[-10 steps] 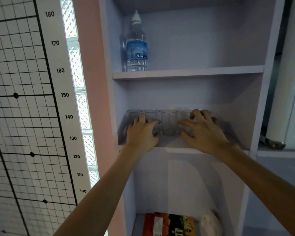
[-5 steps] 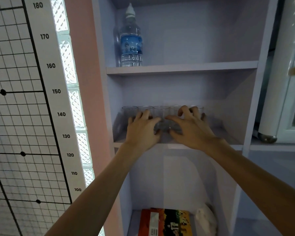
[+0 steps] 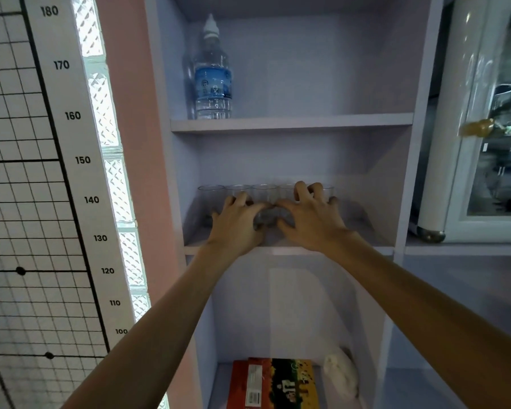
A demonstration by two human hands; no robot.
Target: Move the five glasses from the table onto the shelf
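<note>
Several clear glasses stand in a tight row at the back of the lilac middle shelf (image 3: 369,248). The leftmost glass (image 3: 210,199) is free of my hands, and the middle glass (image 3: 264,192) shows between them. My left hand (image 3: 236,224) lies with spread fingers against the glasses left of centre. My right hand (image 3: 310,215) covers those right of centre, fingertips over a rim. The two thumbs nearly touch in front of the middle glass. Only the rim of the rightmost glass (image 3: 328,191) shows beyond my right fingers. Neither hand lifts a glass.
A water bottle (image 3: 213,84) stands on the shelf above, at its left. Below lie a red and yellow box (image 3: 273,385) and a white crumpled thing (image 3: 341,376). A white glass-door cabinet (image 3: 484,143) stands to the right, a height chart (image 3: 80,160) to the left.
My hands have drawn together until the thumbs almost meet at the middle glass. The view has shifted slightly.
</note>
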